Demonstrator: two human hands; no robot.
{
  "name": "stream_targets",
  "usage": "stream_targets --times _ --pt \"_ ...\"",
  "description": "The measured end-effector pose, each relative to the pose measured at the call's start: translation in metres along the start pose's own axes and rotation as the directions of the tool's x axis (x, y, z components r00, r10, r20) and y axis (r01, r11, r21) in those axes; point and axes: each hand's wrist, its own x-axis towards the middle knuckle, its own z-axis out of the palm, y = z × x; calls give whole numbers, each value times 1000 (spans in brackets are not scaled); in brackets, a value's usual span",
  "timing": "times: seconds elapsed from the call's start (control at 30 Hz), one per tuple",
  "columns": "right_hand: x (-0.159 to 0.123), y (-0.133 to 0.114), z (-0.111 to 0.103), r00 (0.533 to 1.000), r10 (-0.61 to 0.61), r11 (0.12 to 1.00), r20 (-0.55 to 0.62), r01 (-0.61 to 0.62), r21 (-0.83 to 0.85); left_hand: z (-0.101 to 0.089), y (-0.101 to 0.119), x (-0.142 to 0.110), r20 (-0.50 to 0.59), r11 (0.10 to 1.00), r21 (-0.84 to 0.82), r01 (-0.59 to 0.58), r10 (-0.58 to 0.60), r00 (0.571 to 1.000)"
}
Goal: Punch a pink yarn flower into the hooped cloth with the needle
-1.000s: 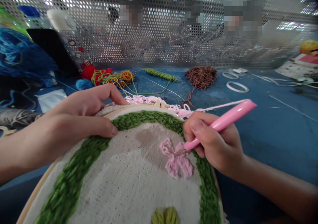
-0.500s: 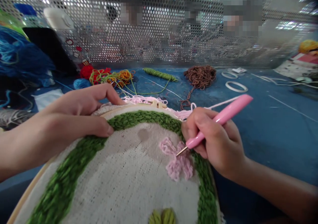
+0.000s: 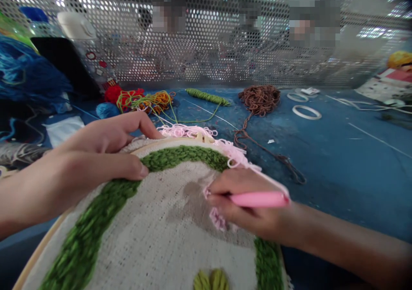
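A round wooden embroidery hoop (image 3: 41,245) holds pale cloth (image 3: 154,243) with a green yarn arch (image 3: 180,157) and a pink yarn flower (image 3: 217,218) partly hidden by my right hand. My left hand (image 3: 93,159) grips the hoop's top left rim, thumb pressed on the green stitches. My right hand (image 3: 247,206) lies low over the flower, closed round a pink punch needle (image 3: 259,199) held almost flat. Pink yarn (image 3: 193,132) is bunched at the hoop's far edge.
On the blue table (image 3: 337,161) lie brown yarn (image 3: 260,99), a green skein (image 3: 207,96), red and orange threads (image 3: 141,100), blue yarn (image 3: 22,73) at left and white rings (image 3: 305,112). A perforated metal screen (image 3: 225,32) closes the back; people sit behind it.
My right hand has dropped and swung left over the pink flower, laying the punch needle nearly flat. The left hand has stayed on the hoop.
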Motion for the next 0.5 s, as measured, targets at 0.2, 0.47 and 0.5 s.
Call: stream_targets --times 0.2,0.47,0.5 --pt "0 11 -1 867 330 859 -373 -113 499 -1 4 1 9 982 -66 179 -179 984" --pt "3 9 -1 963 140 964 -230 -79 255 -2 1 5 17 988 -31 152 -152 988" --pt "3 7 -1 986 66 988 -156 -42 151 -2 1 5 22 988 -28 149 -148 989"
